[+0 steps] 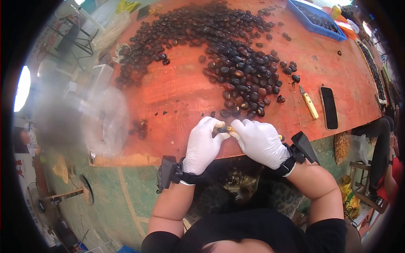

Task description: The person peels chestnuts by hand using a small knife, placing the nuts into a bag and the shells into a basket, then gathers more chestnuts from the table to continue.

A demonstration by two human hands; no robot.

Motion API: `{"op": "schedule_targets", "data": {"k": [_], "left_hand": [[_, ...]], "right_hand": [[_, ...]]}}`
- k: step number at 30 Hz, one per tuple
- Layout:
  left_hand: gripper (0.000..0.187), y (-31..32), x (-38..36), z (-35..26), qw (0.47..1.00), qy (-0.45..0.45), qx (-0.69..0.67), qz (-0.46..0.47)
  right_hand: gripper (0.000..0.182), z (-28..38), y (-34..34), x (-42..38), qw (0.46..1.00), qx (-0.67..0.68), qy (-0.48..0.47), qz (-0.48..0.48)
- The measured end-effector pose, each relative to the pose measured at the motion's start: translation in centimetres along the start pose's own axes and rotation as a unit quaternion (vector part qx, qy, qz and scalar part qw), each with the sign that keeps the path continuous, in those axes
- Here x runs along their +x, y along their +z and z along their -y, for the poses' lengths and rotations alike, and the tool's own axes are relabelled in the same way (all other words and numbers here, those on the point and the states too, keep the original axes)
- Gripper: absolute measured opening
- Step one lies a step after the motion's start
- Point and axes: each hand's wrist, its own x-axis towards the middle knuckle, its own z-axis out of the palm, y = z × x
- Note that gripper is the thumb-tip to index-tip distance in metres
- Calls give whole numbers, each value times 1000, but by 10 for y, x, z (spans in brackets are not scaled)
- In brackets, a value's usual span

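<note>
Probably pinching a nut in the left hand to steady it against a yellow knife gripped in the right hand.

Left lane: flat red tabletop, passable
Ahead: round glossy dark-brown nut-like pieces block
Right: yellow-handled knife, black rectangular phone

No legible txt, nos., brands or signs. Yellow bag at lower R has coloured patterning, too blurred to read as print. Red marks at far L edge also too sm. & blurry; can't tell if lettering. Phone on tabletop lies w/ dark screen up, nothing readable. Ditto knife handle & black wrist units: no readable mkgs.
</note>
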Motion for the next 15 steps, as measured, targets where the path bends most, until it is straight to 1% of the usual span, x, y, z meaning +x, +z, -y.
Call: {"op": "schedule_targets", "data": {"k": [4,7,15], "left_hand": [[24,1,-1,0,1000,10,0,-1],[23,1,-1,-1,1000,19,12,-1],[23,5,0,0,999,16,24,-14]], "right_hand": [[15,0,4,-1,1000,1,0,8],[16,1,0,-1,999,19,15,37],[16,-2,-1,-6,998,-21,28,51]]}}
